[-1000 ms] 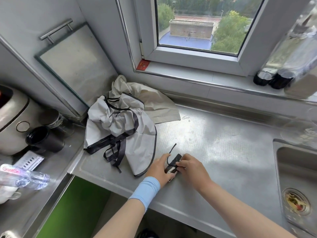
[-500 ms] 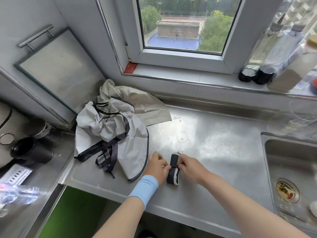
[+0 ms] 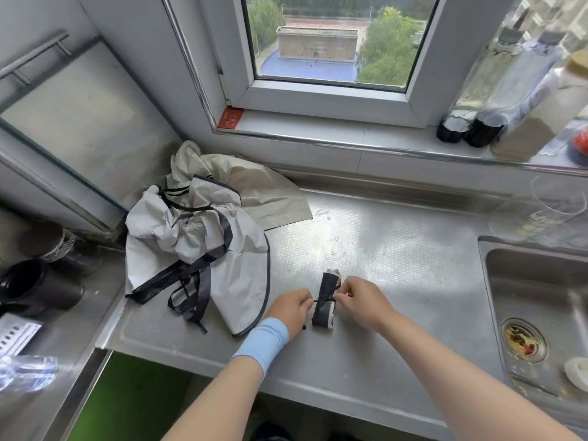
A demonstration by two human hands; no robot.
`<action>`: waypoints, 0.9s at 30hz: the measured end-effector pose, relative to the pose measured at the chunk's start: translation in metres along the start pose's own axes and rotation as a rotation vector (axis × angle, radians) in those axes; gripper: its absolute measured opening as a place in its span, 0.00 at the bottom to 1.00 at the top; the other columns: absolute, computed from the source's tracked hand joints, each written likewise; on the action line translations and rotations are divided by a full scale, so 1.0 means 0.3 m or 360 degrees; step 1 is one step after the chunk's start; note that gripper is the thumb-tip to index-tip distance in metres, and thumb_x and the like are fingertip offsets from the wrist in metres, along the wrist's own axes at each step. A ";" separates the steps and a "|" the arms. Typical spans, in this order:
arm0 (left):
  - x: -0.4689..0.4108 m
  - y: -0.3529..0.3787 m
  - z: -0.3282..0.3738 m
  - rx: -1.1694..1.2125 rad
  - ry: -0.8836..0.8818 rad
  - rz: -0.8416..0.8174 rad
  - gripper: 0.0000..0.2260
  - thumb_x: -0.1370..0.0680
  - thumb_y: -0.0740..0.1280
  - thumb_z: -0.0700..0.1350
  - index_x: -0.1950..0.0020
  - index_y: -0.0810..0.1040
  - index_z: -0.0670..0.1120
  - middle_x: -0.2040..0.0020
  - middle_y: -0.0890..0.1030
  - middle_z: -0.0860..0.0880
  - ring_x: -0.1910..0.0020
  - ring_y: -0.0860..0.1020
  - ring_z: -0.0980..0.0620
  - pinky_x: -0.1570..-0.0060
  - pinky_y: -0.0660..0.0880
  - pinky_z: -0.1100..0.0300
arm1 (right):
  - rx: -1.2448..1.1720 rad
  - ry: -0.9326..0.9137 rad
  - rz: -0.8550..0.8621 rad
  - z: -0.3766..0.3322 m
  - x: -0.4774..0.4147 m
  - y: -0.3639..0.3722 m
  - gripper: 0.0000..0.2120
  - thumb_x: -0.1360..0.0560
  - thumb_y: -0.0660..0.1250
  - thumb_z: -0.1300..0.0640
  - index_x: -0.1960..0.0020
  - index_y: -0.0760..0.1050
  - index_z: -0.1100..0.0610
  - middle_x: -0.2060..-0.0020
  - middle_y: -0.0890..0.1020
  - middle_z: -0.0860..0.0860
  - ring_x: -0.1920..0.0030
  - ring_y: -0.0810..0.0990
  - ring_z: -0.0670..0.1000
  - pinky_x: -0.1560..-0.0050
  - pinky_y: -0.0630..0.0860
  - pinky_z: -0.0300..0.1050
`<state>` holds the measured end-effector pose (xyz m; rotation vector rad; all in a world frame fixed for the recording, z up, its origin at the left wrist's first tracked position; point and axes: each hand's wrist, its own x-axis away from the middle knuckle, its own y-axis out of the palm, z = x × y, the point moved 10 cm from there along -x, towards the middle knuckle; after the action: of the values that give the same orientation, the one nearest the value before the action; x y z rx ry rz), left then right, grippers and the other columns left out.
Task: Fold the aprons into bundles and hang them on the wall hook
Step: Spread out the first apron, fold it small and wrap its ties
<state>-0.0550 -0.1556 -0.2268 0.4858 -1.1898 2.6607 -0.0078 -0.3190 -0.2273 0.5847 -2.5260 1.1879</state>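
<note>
A small rolled apron bundle point(image 3: 325, 310), dark with a pale edge, lies on the steel counter point(image 3: 397, 259) near its front. A thin black tie runs across its middle. My left hand point(image 3: 291, 308) pinches the tie's left end beside the bundle. My right hand point(image 3: 361, 299) pinches the tie's right end, and the tie looks taut between them. A crumpled grey apron with black trim and loose black straps point(image 3: 194, 246) lies to the left. A beige apron point(image 3: 254, 186) sits behind it by the wall. No wall hook is in view.
A sink point(image 3: 537, 300) with a drain strainer lies to the right, a clear glass bowl point(image 3: 541, 214) behind it. Bottles point(image 3: 486, 100) stand on the window sill. Black cups point(image 3: 35, 288) and a plastic bottle point(image 3: 28, 370) sit on the lower left counter.
The loose tie end has been wound round the rolled bundle. My hands have moved apart to either side of it, drawing the tie straight across its middle.
</note>
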 end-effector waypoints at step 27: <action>-0.112 -0.036 0.174 0.0120 0.0133 0.0012 0.05 0.23 0.66 0.46 0.56 0.82 0.50 0.63 0.81 0.52 0.61 0.78 0.53 0.55 0.74 0.60 | -0.0985 0.0339 -0.0117 0.061 0.020 0.025 0.09 0.23 0.68 0.52 0.58 0.73 0.55 0.73 0.72 0.47 0.74 0.67 0.46 0.72 0.63 0.40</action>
<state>-0.0090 -0.1888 -0.1991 0.3785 -1.0734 2.7115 -0.0182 -0.3303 -0.2411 0.3618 -2.4685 0.3701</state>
